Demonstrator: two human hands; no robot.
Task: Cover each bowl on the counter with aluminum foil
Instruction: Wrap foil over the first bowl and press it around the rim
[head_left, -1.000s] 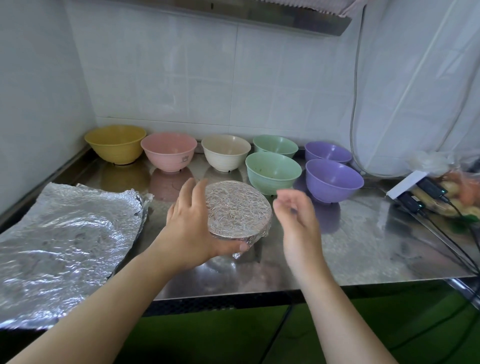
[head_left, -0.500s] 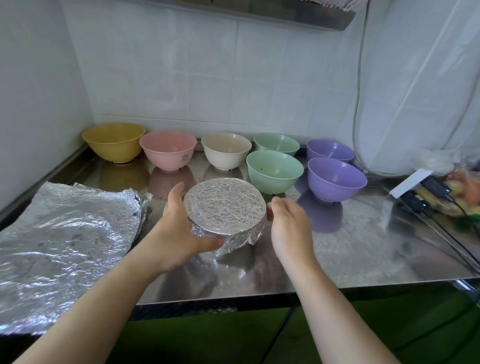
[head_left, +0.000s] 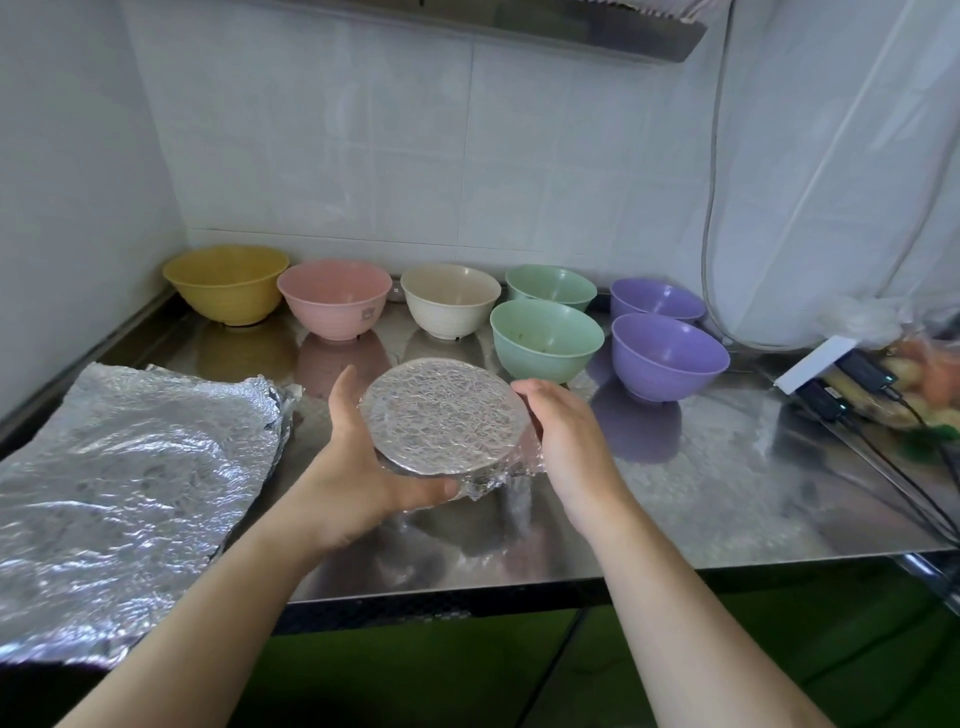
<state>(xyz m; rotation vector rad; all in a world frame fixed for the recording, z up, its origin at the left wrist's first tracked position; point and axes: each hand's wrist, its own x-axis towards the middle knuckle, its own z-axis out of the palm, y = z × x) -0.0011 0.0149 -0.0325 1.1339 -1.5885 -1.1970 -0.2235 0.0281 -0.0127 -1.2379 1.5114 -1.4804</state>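
Foil-wrapped bowl (head_left: 443, 415) up off the steel counter (head_left: 727, 488), clamped between both hands at centre. Left hand (head_left: 358, 467) cupping the near-left side, thumb curled under the front rim, fingers up along the far-left edge. Right hand (head_left: 563, 441) pressed against the right side, fingers curled round the crumpled foil skirt. Foil top flat, tight, wrinkled all over; loose edges bunched below rim, near the right palm.

Off to the left of the grip: big crinkled foil sheet (head_left: 130, 493) lying flat on counter, well apart from the bowl.

Beyond the grip, uncovered bowls lined up twd the tiled wall. Far left: yellow bowl (head_left: 226, 283). Next: pink bowl (head_left: 334, 299), then cream bowl (head_left: 450, 300), straight behind the held one. Just past the right fingertips: near green bowl (head_left: 545, 340), close but not touching. Behind it, far green bowl (head_left: 550, 288). Right of that pair: near purple bowl (head_left: 669, 358) and far purple bowl (head_left: 657, 301). All seven open, upright.

Far right of the grip: black plugs & cables (head_left: 852, 384) by a white block, blurry bag of stuff behind, contents can't tell.
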